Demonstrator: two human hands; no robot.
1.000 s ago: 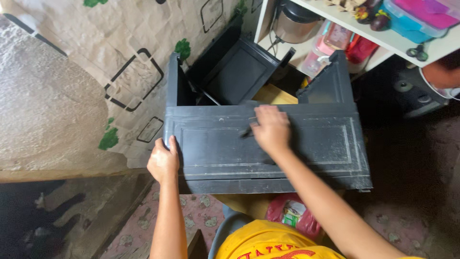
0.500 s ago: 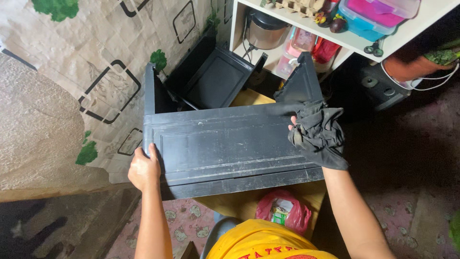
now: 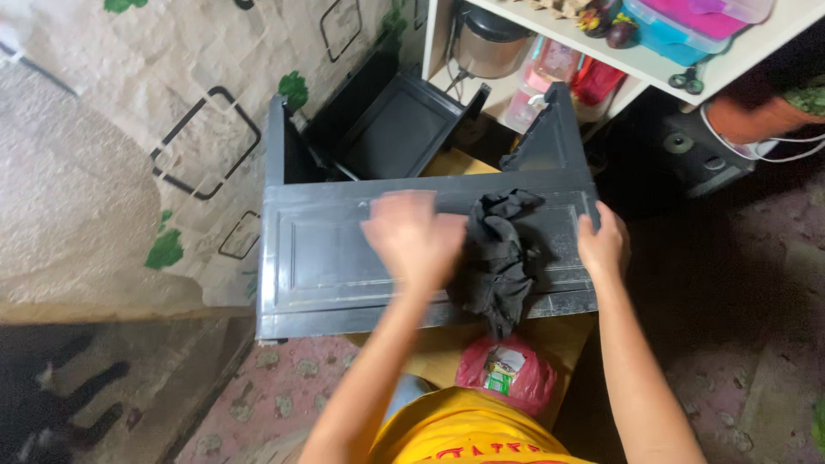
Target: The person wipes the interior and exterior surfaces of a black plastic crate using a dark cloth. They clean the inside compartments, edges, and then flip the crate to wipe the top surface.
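A black panelled cabinet (image 3: 361, 249) lies tipped over on a yellowish wooden worktop (image 3: 447, 352), its long flat side facing up and its open inside turned toward twelve o'clock. A crumpled black cloth (image 3: 498, 253) lies draped over that top side, right of centre, one end hanging past the near edge at six o'clock. The left hand (image 3: 412, 236) hovers blurred just at nine o'clock of the cloth, fingers loosely spread over the panel; I cannot tell whether it touches the cloth or the surface. The right hand (image 3: 601, 245) sits at three o'clock of the cloth, curled around the cabinet's right end, fingers wrapped over the edge. Below the near edge, at six o'clock, a red plastic bag (image 3: 507, 374) rests against the person's yellow shirt (image 3: 464, 430). Off at twelve to one o'clock stands a white shelf (image 3: 653, 64) carrying a metal pot with a dark lid (image 3: 490, 43), pink containers (image 3: 550, 73) and a blue box with a pink lid (image 3: 679, 30). At nine o'clock a patterned wall covering (image 3: 172, 112) with black squares and green leaves runs alongside the cabinet
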